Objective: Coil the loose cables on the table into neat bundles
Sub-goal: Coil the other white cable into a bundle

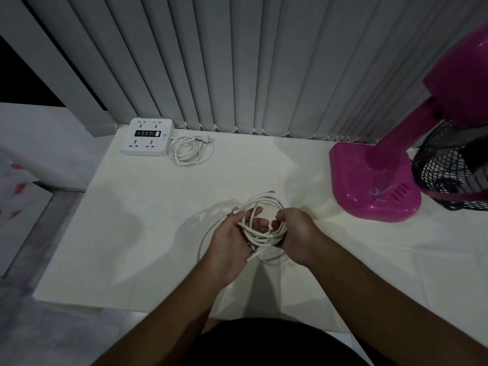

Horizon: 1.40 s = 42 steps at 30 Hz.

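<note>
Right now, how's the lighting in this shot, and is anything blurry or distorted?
Head view: dim, cool light; soft shadows fall on the table left of the white cable held in the left hand and right hand; the wide-angle lens fans the blinds outward; glare on the pink fan base; cable reads sharp.

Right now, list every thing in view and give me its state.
white cable: mostly coiled, held between both hands, one loop trailing below.
left hand: holding the cable's left side.
right hand: gripping the cable's right side.
power strip: flat on the table.
strip cord: coiled beside it, plug lying free.
pink fan: base on the table, head tilted down.
blinds: closed.
</note>
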Motion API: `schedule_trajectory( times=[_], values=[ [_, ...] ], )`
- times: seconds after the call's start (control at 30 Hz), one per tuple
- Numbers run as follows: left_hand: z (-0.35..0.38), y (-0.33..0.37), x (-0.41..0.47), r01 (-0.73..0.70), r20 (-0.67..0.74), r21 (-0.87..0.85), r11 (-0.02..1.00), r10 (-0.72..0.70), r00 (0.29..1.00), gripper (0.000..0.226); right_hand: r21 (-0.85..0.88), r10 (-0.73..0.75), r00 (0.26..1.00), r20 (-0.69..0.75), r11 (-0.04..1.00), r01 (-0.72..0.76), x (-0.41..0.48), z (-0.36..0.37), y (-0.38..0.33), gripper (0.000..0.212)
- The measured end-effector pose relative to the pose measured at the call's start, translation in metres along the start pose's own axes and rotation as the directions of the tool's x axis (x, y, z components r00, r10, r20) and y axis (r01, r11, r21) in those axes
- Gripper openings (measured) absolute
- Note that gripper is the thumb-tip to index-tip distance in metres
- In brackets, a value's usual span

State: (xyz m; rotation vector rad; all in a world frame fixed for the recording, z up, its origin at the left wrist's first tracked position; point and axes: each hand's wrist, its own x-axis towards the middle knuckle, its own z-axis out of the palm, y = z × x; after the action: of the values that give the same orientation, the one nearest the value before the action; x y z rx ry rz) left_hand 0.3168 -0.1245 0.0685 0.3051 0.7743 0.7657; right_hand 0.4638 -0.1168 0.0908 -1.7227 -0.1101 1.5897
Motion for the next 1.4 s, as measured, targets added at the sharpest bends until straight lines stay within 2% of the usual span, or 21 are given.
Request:
schedule_trajectory(
  times=[0.13, 0.27, 0.37, 0.47, 0.53, 0.6, 0.7, 0.77, 0.83, 0.93, 1.0, 1.07, 1.17, 1.3, 1.4],
  values=[
    [0.003, 0.000, 0.005, 0.008, -0.157, 0.019, 1.000, -0.005, 0.988, 0.027, -0.030, 0.003, 1.000, 0.018, 1.000, -0.002, -0.003, 0.002, 0.007, 0.016],
    [0.001, 0.005, 0.009, -0.009, -0.267, 0.032, 0.999, 0.017, 0.964, 0.021, -0.094, 0.037, 0.982, 0.183, 0.995, -0.020, -0.007, -0.002, 0.008, 0.010],
    [0.000, 0.011, 0.008, 0.049, -0.275, 0.143, 0.989, -0.008, 0.961, 0.018, -0.166, -0.008, 0.958, 0.285, 0.984, 0.057, -0.007, -0.006, -0.004, 0.017],
    [-0.001, 0.020, 0.005, 0.123, -0.212, 0.201, 0.972, -0.080, 0.974, 0.016, -0.201, 0.032, 0.959, 0.280, 0.979, 0.026, -0.007, -0.008, -0.011, 0.011],
    [-0.003, 0.027, 0.001, 0.156, -0.120, 0.247, 0.957, -0.129, 0.984, 0.022, -0.166, 0.011, 0.972, 0.234, 0.986, 0.028, -0.006, -0.009, -0.013, 0.011],
    [-0.011, 0.031, 0.000, 0.176, -0.035, 0.233, 0.957, -0.172, 0.984, 0.043, -0.115, -0.022, 0.980, 0.197, 0.992, 0.046, -0.005, -0.010, -0.014, 0.010],
    [-0.026, 0.030, 0.000, 0.233, -0.027, 0.171, 0.957, -0.232, 0.972, 0.065, 0.068, 0.003, 0.982, 0.191, 0.998, -0.016, -0.004, -0.013, -0.015, 0.012],
    [-0.035, 0.025, 0.000, 0.262, -0.040, 0.167, 0.950, -0.259, 0.965, 0.071, 0.223, 0.015, 0.984, 0.177, 0.973, -0.055, -0.001, -0.014, -0.015, 0.015],
    [-0.037, 0.018, 0.000, 0.235, 0.000, 0.164, 0.958, -0.238, 0.971, 0.071, 0.260, 0.016, 0.989, 0.144, 0.964, -0.053, 0.002, -0.014, -0.013, 0.016],
    [-0.030, 0.004, 0.001, 0.102, 0.090, 0.070, 0.992, -0.108, 0.990, 0.072, 0.134, 0.034, 0.997, 0.067, 0.990, -0.042, 0.004, -0.010, -0.007, 0.013],
    [-0.020, -0.005, 0.003, 0.017, 0.104, 0.066, 0.998, -0.024, 0.994, 0.066, 0.075, 0.045, 0.998, 0.032, 0.996, -0.047, 0.004, -0.005, -0.003, 0.014],
    [-0.011, -0.012, 0.006, -0.059, 0.043, 0.102, 0.993, 0.055, 0.998, 0.053, 0.003, 0.041, 0.999, 0.005, 0.999, -0.041, 0.004, 0.000, -0.001, 0.014],
    [-0.004, -0.012, 0.013, -0.119, -0.127, 0.109, 0.987, 0.132, 0.983, 0.027, -0.120, 0.044, 0.998, -0.044, 0.992, -0.049, 0.003, 0.004, 0.004, 0.019],
    [-0.003, -0.008, 0.017, -0.120, -0.229, -0.068, 0.990, 0.101, 0.968, 0.024, -0.241, 0.075, 0.996, -0.043, 0.967, -0.083, 0.001, 0.003, 0.014, 0.009],
    [-0.001, -0.006, 0.018, -0.134, -0.295, -0.152, 0.979, 0.084, 0.952, 0.021, -0.287, 0.168, 0.986, -0.005, 0.944, -0.162, -0.002, 0.000, 0.018, 0.014]
  ],
)
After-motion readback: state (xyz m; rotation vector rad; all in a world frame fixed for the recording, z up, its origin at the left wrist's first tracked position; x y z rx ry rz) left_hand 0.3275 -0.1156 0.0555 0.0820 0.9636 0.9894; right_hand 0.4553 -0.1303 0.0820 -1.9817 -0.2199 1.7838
